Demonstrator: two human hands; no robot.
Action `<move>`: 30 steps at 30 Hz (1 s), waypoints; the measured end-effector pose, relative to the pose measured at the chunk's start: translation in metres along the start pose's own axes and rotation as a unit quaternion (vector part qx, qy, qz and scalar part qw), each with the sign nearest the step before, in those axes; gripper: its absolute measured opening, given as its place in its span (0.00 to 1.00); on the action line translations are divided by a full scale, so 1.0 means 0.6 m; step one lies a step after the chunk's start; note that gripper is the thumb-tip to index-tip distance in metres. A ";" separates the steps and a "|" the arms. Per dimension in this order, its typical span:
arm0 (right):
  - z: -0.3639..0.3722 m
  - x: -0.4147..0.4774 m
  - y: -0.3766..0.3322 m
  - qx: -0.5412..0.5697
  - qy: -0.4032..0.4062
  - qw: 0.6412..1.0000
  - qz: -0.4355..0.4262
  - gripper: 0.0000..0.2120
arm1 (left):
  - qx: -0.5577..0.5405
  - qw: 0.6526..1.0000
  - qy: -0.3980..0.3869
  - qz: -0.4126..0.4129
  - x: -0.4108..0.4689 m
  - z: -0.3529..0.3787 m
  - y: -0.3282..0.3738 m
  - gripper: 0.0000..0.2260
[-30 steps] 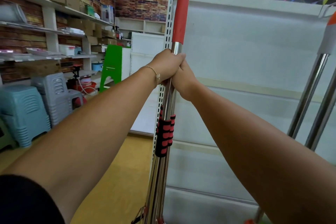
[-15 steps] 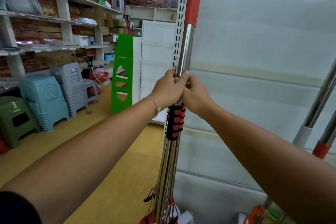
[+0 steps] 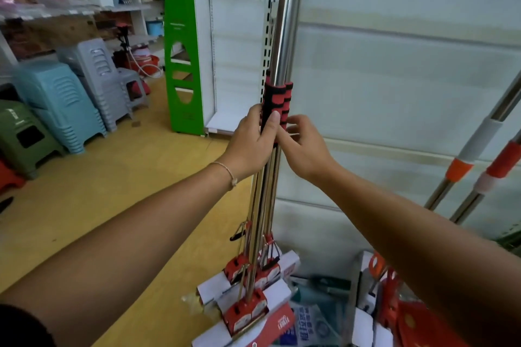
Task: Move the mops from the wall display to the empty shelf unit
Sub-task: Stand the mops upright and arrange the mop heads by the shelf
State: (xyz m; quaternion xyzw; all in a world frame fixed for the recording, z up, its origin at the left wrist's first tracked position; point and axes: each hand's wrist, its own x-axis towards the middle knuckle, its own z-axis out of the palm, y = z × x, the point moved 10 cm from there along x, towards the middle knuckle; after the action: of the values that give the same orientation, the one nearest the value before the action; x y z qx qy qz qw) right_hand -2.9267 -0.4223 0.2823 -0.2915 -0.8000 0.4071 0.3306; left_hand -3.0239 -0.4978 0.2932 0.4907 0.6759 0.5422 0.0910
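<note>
A bundle of steel-handled mops (image 3: 283,45) stands upright against the left post of the white shelf unit (image 3: 394,65). Their red and black foam grips (image 3: 277,98) sit at mid height. Their boxed red and white heads (image 3: 248,284) rest on the floor. My left hand (image 3: 253,144) is wrapped around the poles at the lower end of the foam grips. My right hand (image 3: 304,149) touches the poles from the right, fingers partly curled. Two more mop poles (image 3: 476,158) lean against the shelf unit at the right.
Stacked plastic stools (image 3: 62,104) in blue, grey and green line the left. A green display stand (image 3: 183,56) is behind them, beside wall shelves of goods (image 3: 93,0). Yellow floor (image 3: 112,177) stretches left of the mops. More packaged red mop heads (image 3: 394,304) lie at bottom right.
Both hands have slid down the poles from above the foam grips to their lower end. The view has tilted down, and the mop heads on the floor now show.
</note>
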 end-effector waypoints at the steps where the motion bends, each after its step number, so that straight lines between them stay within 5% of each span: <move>1: 0.008 -0.006 0.019 -0.010 -0.005 1.000 0.014 0.26 | -0.004 1.000 -0.002 -0.006 -0.009 0.006 -0.012 0.08; 6: 0.047 -0.044 0.102 -0.038 -0.026 0.997 0.060 0.35 | -0.022 0.999 -0.006 -0.037 -0.053 0.038 -0.086 0.15; 20: 0.163 -0.138 0.291 -0.090 -0.068 0.987 0.112 0.30 | -0.012 0.982 -0.060 -0.179 -0.192 0.134 -0.325 0.33; 30: 0.226 -0.183 0.386 -0.068 -0.079 0.984 0.147 0.22 | 0.008 0.971 -0.090 -0.220 -0.255 0.156 -0.430 0.33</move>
State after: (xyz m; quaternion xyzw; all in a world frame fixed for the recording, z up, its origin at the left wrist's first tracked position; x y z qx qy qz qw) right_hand -2.9181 -0.4500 -0.0061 -0.3946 -0.7978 0.4176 0.1826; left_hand -3.0319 -0.5361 -0.0185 0.3778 0.7605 0.4571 0.2646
